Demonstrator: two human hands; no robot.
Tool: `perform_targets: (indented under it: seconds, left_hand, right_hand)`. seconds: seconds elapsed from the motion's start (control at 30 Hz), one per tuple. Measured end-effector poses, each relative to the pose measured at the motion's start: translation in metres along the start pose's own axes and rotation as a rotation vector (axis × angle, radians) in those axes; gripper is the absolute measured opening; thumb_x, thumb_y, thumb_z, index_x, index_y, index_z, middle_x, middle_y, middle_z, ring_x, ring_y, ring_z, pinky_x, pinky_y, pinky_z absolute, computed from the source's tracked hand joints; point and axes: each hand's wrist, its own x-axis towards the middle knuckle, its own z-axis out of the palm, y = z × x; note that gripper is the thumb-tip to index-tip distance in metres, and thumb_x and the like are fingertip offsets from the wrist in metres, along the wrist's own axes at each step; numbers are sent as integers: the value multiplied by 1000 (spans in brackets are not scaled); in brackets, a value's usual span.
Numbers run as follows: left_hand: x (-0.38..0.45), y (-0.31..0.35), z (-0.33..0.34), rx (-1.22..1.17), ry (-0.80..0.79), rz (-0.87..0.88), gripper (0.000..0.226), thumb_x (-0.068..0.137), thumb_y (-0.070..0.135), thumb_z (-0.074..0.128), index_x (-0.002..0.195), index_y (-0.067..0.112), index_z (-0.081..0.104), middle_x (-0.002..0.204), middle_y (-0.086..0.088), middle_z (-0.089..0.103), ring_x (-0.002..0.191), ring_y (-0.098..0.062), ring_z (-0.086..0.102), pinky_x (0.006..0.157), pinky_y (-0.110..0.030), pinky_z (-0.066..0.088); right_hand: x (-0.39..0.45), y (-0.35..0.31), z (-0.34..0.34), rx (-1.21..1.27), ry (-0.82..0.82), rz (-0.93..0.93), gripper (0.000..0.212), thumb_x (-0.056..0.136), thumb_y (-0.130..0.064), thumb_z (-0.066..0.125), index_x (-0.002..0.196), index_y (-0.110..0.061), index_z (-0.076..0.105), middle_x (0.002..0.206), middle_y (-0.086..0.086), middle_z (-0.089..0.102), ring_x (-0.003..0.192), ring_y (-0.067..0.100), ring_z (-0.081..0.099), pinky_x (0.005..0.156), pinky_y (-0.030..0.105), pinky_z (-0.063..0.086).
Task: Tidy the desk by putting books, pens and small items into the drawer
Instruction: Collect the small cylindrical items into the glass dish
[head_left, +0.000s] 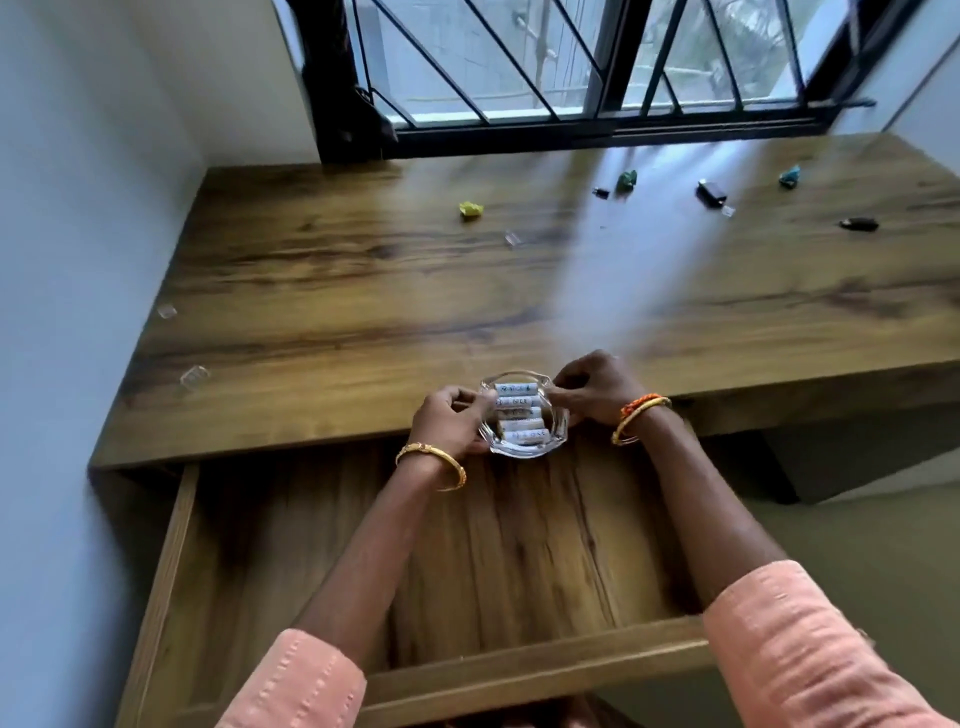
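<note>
I hold the dish (522, 415) of batteries (518, 410) at the tabletop's (322, 291) near edge, behind the open drawer (519, 545).

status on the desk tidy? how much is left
Early. The drawer is pulled open and looks empty. In hand: both hands, left hand and right hand, hold a glass dish of batteries at the desk edge over the drawer. Left on the desk: yellow wad, two green wads, several small dark items and clear bits.
</note>
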Motion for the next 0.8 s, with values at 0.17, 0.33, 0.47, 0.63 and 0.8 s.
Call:
perform_targets:
  seconds: [0.17, 0.33, 0.47, 0.63, 0.8]
  left_hand:
    - [-46, -31, 47, -195, -144, -259, 11, 88, 7, 63, 83, 0, 55, 80, -17, 62, 47, -22, 65, 46, -28, 57]
    - [-64, -63, 84, -147, -192, -365, 14, 88, 7, 63, 77, 0, 57, 69, -13, 62, 43, -10, 63, 50, -21, 54]
    - [-73, -79, 104, -44, -165, -380, 18, 86, 7, 65, 99, 7, 53, 73, -12, 61, 51, -15, 62, 50, -23, 54]
    - [-78, -89, 119, 42, -237, -373, 33, 84, 6, 67, 114, 13, 53, 82, -11, 64, 63, -18, 63, 57, -26, 56]
    - [-80, -94, 134, 95, -249, -384, 23, 84, 8, 67, 101, 10, 52, 79, -11, 62, 60, -19, 63, 52, -28, 57]
  right_hand:
    - [-40, 36, -22, -133, -196, 33, 13, 78, -21, 74, 78, -8, 73, 61, 1, 65, 55, 16, 67, 56, 28, 59]
    - [-61, 76, -20, -283, -336, 39, 14, 79, -22, 74, 76, -9, 69, 73, 6, 68, 60, 16, 68, 59, 29, 60]
    - [-65, 91, -10, -481, -424, -33, 17, 80, -23, 73, 90, -10, 70, 83, 4, 65, 70, 16, 62, 61, 23, 51]
    - [-68, 102, -2, -603, -502, -85, 19, 83, -21, 68, 97, -9, 67, 93, 8, 66, 76, 20, 62, 66, 27, 54]
    - [-71, 106, -1, -693, -553, -136, 20, 84, -13, 65, 103, -7, 64, 99, 12, 66, 85, 26, 64, 70, 31, 55]
